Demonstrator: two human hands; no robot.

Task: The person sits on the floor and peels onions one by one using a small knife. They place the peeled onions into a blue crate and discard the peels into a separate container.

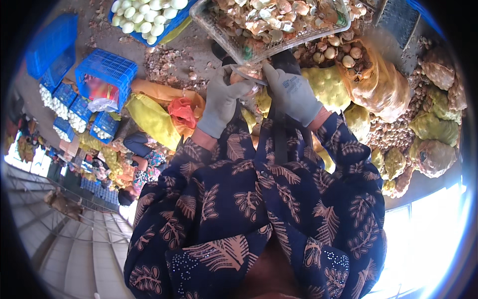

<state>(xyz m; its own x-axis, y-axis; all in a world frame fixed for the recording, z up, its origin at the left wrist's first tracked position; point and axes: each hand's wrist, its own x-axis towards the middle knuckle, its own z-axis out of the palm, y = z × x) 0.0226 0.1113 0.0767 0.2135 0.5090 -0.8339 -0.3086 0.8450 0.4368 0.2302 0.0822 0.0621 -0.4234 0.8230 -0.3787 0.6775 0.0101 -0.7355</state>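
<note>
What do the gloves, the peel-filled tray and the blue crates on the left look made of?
Left glove and right glove: matte grey, probably knit fabric, given the soft folds; any coating is unclear.

Tray: likely molded plastic, dull and soiled, going by its pale, translucent-looking wall.

Blue crates: probably rigid plastic, going by the even color and regular lattice openings.

1. Far: peel-heaped plastic tray (214,28) bars the way.
2. Right: yellow mesh sack (328,92) crowds the right gloved hand (294,97).
3. Left: passage over floor (200,54) (peel-strewn), beyond the left gloved hand (218,99) and orange sack (155,90).
</note>
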